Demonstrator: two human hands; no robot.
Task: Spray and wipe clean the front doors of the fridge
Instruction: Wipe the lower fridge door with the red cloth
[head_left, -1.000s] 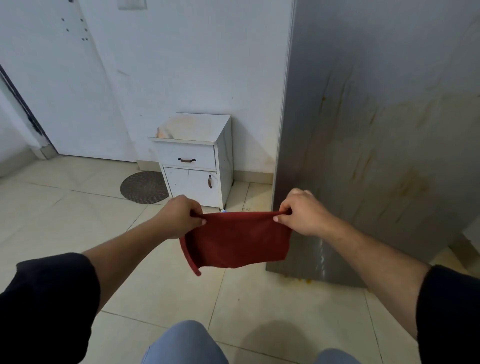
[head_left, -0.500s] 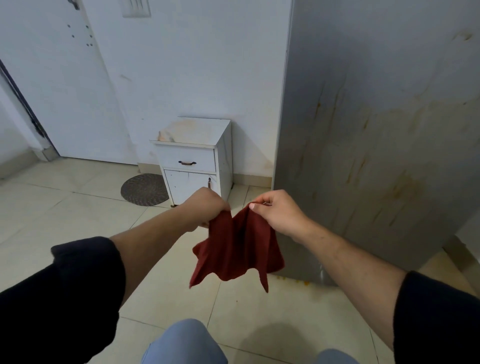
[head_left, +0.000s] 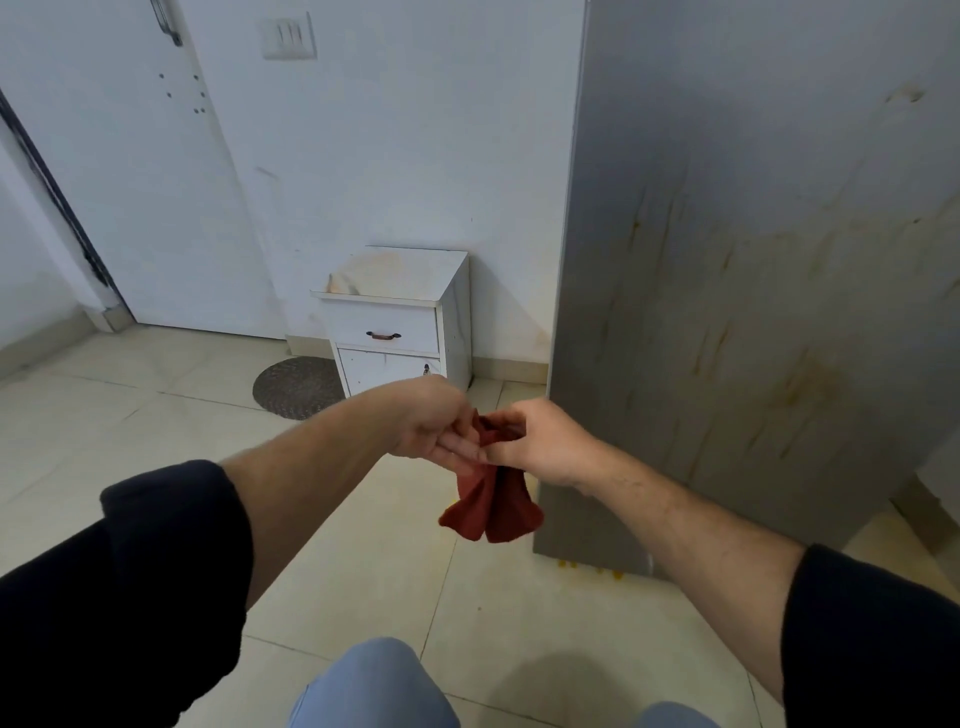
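Two hands meet: left hand (head_left: 431, 423) and right hand (head_left: 545, 441) pinch the bunched cloth (head_left: 493, 512), which hangs below the grip. Just right of it rises the streaked fridge (head_left: 753, 312), its near edge closest. Bare floor (head_left: 156, 431) opens left and below. Beyond stand a cabinet (head_left: 395, 322) and a mat (head_left: 293, 387). Fingers hide the cloth's top, and the fridge is cut off above and right.

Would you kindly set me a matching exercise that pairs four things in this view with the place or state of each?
Things:
1. red cloth
2. white cabinet
3. round mat
4. fridge

Place or state:
a. lies just left of the cabinet
b. pinched between left hand and right hand
c. streaked with brownish stains
d. stands left of the fridge

Pairs: 1-b, 2-d, 3-a, 4-c
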